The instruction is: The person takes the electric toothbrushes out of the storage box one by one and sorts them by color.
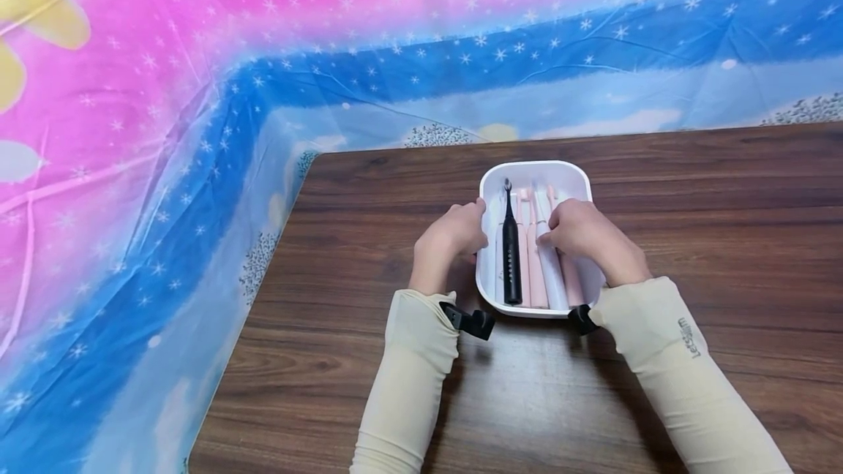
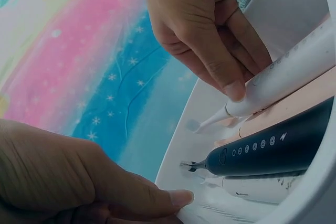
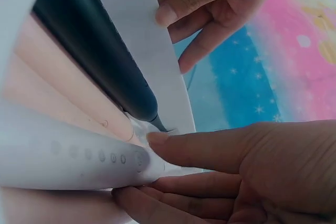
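Note:
A white bin (image 1: 574, 170) with rounded corners holds several electric toothbrushes lying lengthwise. My left hand (image 1: 456, 231) grips the bin's left side wall, with the thumb over the rim and the fingers outside. Inside, my right hand (image 1: 591, 232) pinches a white electric toothbrush (image 2: 294, 69) near its neck, thumb on one side and fingers on the other. A black electric toothbrush (image 1: 511, 262) lies toward the left of the bin, above a white patterned one (image 2: 257, 188). Pink toothbrushes (image 1: 536, 273) lie between the black and the white ones, and another pink handle (image 1: 571, 280) is at the right.
The bin stands on a dark wood-grain table (image 1: 342, 240). A pink and blue snowflake-patterned cloth (image 1: 421, 57) hangs behind the table and along its left side. Black wrist-camera mounts (image 1: 476, 322) show at both cuffs, close to the bin's front edge.

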